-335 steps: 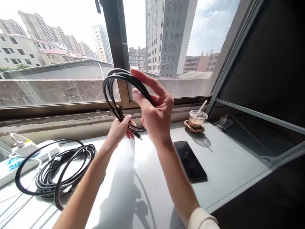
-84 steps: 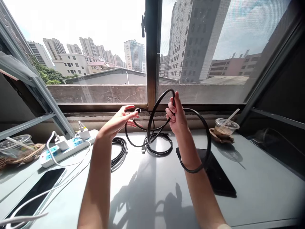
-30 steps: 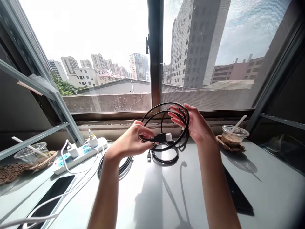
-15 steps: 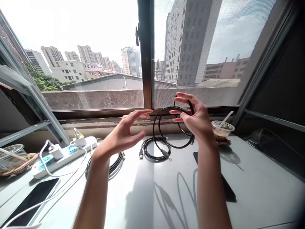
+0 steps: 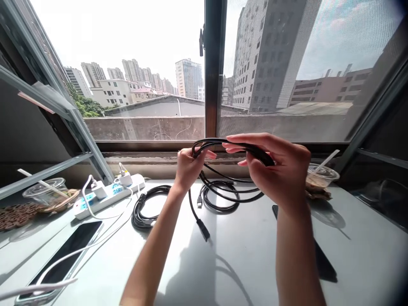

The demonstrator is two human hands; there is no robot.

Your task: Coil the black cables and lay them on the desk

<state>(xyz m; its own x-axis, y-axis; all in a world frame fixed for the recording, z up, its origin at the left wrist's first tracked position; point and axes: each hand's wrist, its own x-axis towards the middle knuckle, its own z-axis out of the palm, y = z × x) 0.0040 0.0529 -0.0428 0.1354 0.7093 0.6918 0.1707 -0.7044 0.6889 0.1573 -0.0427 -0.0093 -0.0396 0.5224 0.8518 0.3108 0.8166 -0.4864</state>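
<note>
A coiled black cable (image 5: 212, 140) is stretched between my hands above the white desk. My left hand (image 5: 189, 168) is closed round the loops at their left end. My right hand (image 5: 280, 170) grips the bundled strands at the other end between thumb and fingers. One end with a black plug (image 5: 203, 230) dangles below my left hand; its exact connector type is hard to make out. Behind and below, a second black cable coil (image 5: 223, 209) lies on the desk, its USB plug (image 5: 199, 201) at the left. Another black coil (image 5: 137, 214) rests left of my left forearm.
On the left are a white power strip (image 5: 110, 197) with chargers, a phone (image 5: 68, 250) crossed by white cords, and a plastic cup (image 5: 47, 193). Another cup (image 5: 323, 175) and a dark phone (image 5: 325, 261), partly behind my forearm, are on the right. A window (image 5: 149, 128) stands behind.
My left hand has gone from open and apart to gripping the cable loops. The loops are now pulled out sideways, and a plug end hangs lower. The view has shifted left.
</note>
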